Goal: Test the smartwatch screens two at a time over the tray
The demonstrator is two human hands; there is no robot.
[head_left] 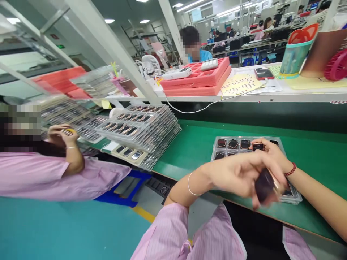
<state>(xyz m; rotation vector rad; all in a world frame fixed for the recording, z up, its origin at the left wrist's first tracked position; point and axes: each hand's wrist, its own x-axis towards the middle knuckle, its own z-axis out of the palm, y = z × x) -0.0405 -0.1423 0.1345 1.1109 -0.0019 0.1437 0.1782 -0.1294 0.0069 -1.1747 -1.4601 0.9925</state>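
My left hand (233,173), a thin bangle on its wrist, reaches across in front of the tray. Its fingers are closed on a watch case (263,186) with a dark face and gold-toned edge, somewhat blurred. Behind it my right hand (273,153), with a red bead bracelet at the wrist, pinches a smaller-looking dark watch case (257,146) just over the tray's far row. The clear plastic tray (298,198) lies on the green bench mat and holds several square watch cases (233,144). My left hand and forearm hide much of its middle.
Tall stacked trays of watch cases (135,126) stand to the left on the green bench (195,133). Above the bench, a shelf carries red foam trays (195,86), a phone (264,73) and a teal cup (294,59). A co-worker in pink (54,177) sits at left; another person (200,54) is behind the shelf.
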